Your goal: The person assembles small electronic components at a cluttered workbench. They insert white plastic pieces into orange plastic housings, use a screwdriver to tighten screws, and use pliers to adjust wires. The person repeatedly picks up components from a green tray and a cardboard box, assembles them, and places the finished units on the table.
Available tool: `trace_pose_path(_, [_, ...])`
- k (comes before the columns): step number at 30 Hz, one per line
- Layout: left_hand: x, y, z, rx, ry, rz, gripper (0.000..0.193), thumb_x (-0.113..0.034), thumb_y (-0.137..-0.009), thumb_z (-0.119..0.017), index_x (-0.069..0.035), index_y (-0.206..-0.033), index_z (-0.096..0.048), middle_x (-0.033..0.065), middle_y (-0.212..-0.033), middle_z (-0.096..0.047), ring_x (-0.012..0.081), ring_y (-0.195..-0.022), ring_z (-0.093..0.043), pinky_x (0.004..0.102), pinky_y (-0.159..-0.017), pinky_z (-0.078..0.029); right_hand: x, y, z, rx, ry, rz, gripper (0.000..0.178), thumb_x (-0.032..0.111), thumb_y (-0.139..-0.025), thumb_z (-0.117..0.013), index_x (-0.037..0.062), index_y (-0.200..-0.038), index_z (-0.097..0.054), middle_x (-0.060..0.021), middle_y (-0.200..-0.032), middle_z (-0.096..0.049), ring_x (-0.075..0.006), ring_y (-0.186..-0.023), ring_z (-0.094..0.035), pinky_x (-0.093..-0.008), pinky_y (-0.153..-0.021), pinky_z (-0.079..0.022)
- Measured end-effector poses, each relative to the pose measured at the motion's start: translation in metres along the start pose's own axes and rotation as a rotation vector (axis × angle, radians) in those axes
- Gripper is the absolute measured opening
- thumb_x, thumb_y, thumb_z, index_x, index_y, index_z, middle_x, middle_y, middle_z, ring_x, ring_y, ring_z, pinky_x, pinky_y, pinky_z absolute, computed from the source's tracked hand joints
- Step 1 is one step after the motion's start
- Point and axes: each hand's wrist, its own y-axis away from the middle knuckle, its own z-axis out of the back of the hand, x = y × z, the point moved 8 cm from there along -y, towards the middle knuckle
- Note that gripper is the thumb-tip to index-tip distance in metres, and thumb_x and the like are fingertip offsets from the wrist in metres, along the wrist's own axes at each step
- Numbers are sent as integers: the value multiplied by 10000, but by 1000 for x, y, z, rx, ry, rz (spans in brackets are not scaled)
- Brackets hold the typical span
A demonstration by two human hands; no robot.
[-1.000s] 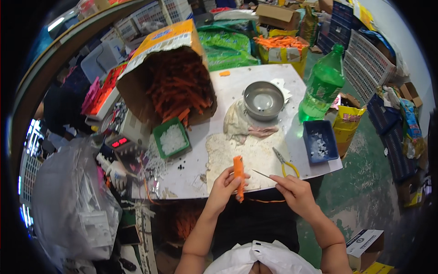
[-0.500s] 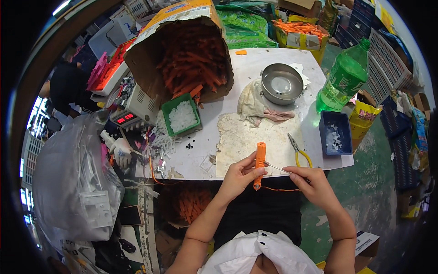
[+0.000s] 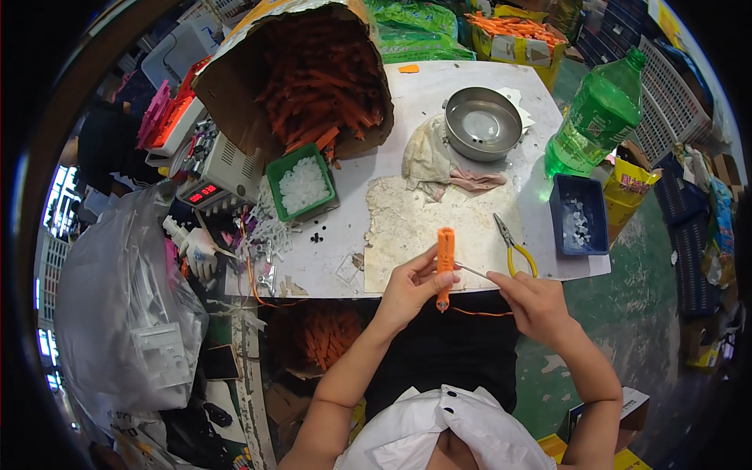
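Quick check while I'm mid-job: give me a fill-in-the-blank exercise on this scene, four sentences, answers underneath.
The left hand grips a long piece whose colour is ____.
The thin rod is held between the ____ of the right hand.
The pliers have handles coloured ____.
In the picture, the metal bowl stands to the ____ of the green bottle.

Missing words: orange; fingers; yellow; left

Tabletop bright, carton interior dark; the fisheye view curves and blackens outward
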Motion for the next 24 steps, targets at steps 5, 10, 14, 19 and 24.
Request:
trace_pose_path(5, [9,-8,8,-43,160,79,533,-188,-927,-634,29,-1363,-419,136,-1171,-620,181,-1022,-642,304,-853,-540,-11,3,-13,61,-481,-239,257,62,-891,-597,43,-1142,-644,-143,-838,-655,-285,-711,-639,-344,-656,-502])
trace_pose_path(10, [8,-6,4,-37,168,78,535,-197,-923,-642,24,-1360,-429,142,-1174,-622,191,-1030,-642,307,-852,-540,-12,2,-15,134,-409,-256,236,84,-897,-592,36,-1120,-655,-159,-880,-675,-299,-766,-661,-347,-688,-513])
trace_pose_path(14, [10,-6,4,-70,119,68,543,-193,-922,-644,26,-1370,-428,146,-1166,-628,190,-1037,-638,307,-859,-535,-11,0,-17,167,-373,-270,223,95,-895,-593,26,-1097,-658,-160,-886,-680,-309,-784,-667,-357,-697,-520])
trace_pose_path(19, [13,-5,0,-107,86,47,461,-186,-917,-647,18,-1300,-492,163,-1141,-642,213,-993,-663,338,-855,-551,-24,-4,-23,239,-380,-227,298,64,-831,-606,48,-1126,-643,-119,-796,-640,-266,-701,-652,-343,-621,-508])
trace_pose_path(24, [11,-6,1,-101,106,27,515,-166,-934,-623,38,-1366,-429,155,-1166,-624,203,-1053,-633,312,-909,-518,18,4,-19,102,269,228,430,40,-726,-629,86,-1154,-623,-68,-711,-541,-214,-583,-596,-327,-535,-476])
